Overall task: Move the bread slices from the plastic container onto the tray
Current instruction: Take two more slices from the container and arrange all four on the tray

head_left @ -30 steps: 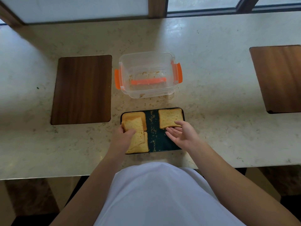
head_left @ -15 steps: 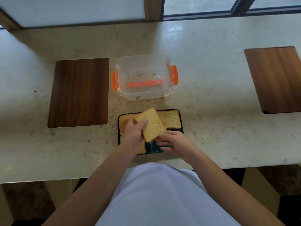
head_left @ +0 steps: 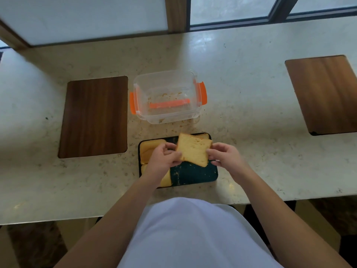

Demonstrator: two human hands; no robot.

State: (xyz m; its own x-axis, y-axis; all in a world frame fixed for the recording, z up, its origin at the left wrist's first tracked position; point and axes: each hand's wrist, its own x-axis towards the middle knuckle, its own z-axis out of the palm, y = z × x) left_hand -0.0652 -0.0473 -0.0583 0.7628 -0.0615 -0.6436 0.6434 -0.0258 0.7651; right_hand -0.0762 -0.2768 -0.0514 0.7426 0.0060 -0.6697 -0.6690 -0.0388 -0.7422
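Observation:
I hold one bread slice [head_left: 193, 150] in the air above the dark tray [head_left: 195, 175]. My left hand [head_left: 164, 159] pinches its left edge and my right hand [head_left: 225, 155] pinches its right edge. On the tray's left side lie two more slices: one at the back [head_left: 149, 148] and one at the front [head_left: 166, 179], partly hidden by my left wrist. Another slice [head_left: 203, 135] peeks out at the tray's back right, behind the held one. The clear plastic container [head_left: 167, 97] with orange clips stands just beyond the tray and holds only crumbs.
A dark wooden inlay [head_left: 94, 117] lies in the stone counter left of the container, and another wooden inlay [head_left: 326, 93] at the far right. A window runs along the back. The counter's front edge is close to my body.
My left hand lifted the slice off the stack on the tray's left and carried it rightward over the tray. My right hand came up and took hold of its other edge.

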